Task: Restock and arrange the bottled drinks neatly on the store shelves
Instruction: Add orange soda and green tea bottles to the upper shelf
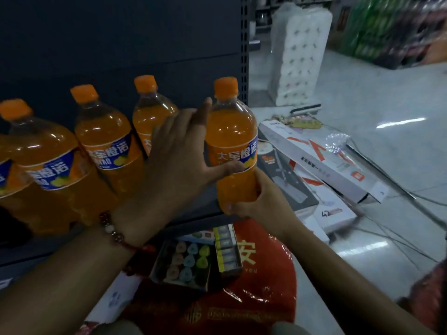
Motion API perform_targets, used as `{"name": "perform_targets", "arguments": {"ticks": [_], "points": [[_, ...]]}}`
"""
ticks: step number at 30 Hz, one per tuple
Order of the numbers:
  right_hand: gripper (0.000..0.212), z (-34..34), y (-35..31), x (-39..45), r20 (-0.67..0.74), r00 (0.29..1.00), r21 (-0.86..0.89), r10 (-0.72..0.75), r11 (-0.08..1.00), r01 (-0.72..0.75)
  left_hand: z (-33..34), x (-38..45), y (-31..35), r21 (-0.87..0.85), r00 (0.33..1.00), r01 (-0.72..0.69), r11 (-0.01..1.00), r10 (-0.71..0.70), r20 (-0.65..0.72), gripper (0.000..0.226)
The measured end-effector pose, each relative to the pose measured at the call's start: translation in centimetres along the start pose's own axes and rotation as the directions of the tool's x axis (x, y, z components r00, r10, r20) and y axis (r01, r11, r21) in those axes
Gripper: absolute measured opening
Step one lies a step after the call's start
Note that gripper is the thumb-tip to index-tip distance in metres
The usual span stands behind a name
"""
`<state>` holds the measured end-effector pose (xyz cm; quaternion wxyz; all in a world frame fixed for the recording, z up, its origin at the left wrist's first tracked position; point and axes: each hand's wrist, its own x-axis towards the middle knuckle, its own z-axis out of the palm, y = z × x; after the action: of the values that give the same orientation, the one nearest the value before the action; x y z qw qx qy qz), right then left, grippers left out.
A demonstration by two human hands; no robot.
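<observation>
one head-worn wide view, looking forward and down
it sits close to the dark shelf, within arm's reach, facing the orange bottles, with the floor to the right.

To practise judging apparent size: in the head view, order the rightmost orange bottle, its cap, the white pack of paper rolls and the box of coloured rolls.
1. Rightmost orange bottle and white pack of paper rolls: alike; the pack is farther off, so unranked.
2. Box of coloured rolls.
3. Cap.
</observation>
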<state>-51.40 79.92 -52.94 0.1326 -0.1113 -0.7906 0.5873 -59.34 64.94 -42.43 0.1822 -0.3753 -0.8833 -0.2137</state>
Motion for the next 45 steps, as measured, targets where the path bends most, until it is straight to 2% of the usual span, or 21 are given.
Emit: {"name": "perform_targets", "arguments": {"ticks": [5,8,13,22,30,36,39,41,45], "points": [[0.082,-0.2,0.9,2.5,-0.009,1.0,-0.002,-0.018,1.0,0.018,1.4,1.4,0.0,0.15,0.986,-0.096,0.984,0.115,-0.119,0.104],[0.093,0.1,1.5,4.6,-0.021,1.0,-0.019,-0.012,1.0,0.012,2.2,2.6,-0.1,0.193,0.984,-0.051,0.98,0.082,-0.158,0.1],[0.092,0.2,2.2,7.5,-0.011,1.0,-0.016,0.003,1.0,-0.003,3.3,4.4,-0.5,0.327,0.985,-0.009,0.945,0.065,-0.162,0.1],[0.081,0.5,2.3,9.9,-0.029,0.999,-0.024,0.022,0.999,-0.022,4.3,5.9,-0.4,0.394,0.981,0.05,0.918,0.029,-0.192,0.1],[0.083,0.8,1.7,10.3,-0.069,0.993,-0.162,0.094,0.981,-0.104,4.7,6.3,-0.4,0.437,0.984,0.069,0.897,0.011,-0.177,0.101],[0.082,1.2,1.1,10.3,-0.109,0.981,-0.303,0.163,0.934,-0.189,3.8,6.0,-0.4,0.438,0.99,0.054,0.897,0.009,-0.14,0.093],[0.09,0.7,-0.6,9.4,-0.115,0.983,-0.432,0.145,0.884,-0.18,2.2,4.5,-0.2,0.316,0.995,-0.024,0.949,0.054,-0.087,0.082],[0.086,0.0,-2.9,7.5,-0.081,0.992,-0.487,0.097,0.864,-0.125,0.5,3.1,0.1,0.221,0.998,-0.05,0.974,0.058,-0.031,0.075],[0.078,-2.3,-10.6,2.0,0.008,0.996,-0.691,0.085,0.721,-0.056,-6.2,0.0,1.2,0.086,0.993,0.028,0.996,-0.038,0.113,0.064]]}}
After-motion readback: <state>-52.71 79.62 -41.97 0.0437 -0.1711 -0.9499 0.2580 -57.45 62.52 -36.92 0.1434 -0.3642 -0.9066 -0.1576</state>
